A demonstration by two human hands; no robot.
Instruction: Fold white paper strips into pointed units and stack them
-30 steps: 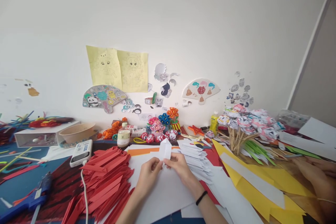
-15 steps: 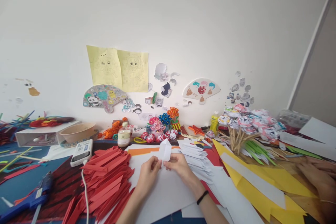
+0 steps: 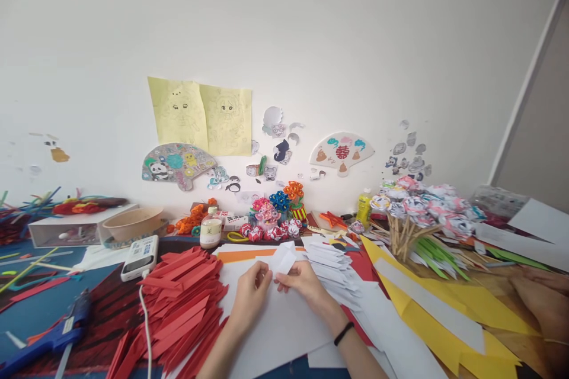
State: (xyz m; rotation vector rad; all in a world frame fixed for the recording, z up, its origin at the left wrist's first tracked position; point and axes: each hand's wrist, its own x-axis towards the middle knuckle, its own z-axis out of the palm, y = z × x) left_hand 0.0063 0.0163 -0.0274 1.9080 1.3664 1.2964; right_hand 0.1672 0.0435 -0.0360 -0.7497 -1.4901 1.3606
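Note:
A small folded piece of white paper (image 3: 283, 257) with a pointed top is held up above a white sheet (image 3: 275, 325) and leans to the right. My right hand (image 3: 304, 284) pinches its lower end between thumb and fingers. At the left edge of the paper, my left hand (image 3: 253, 290) has its fingers curled together, the fingertips against the fold. Left of my hands lies a heap of folded red paper strips (image 3: 191, 296). Close by on the right is a stack of folded white paper pieces (image 3: 333, 269).
A glue gun (image 3: 62, 325), a white device with a cable (image 3: 140, 257) and a bottle (image 3: 210, 230) stand to the left. Yellow paper sheets (image 3: 422, 308) and a bunch of paper flowers on sticks (image 3: 422, 207) lie right. Another person's hand (image 3: 540, 296) rests at the far right.
The folded white paper has tipped from upright to the right in my fingers. My left fingertips have shifted slightly away from my right ones.

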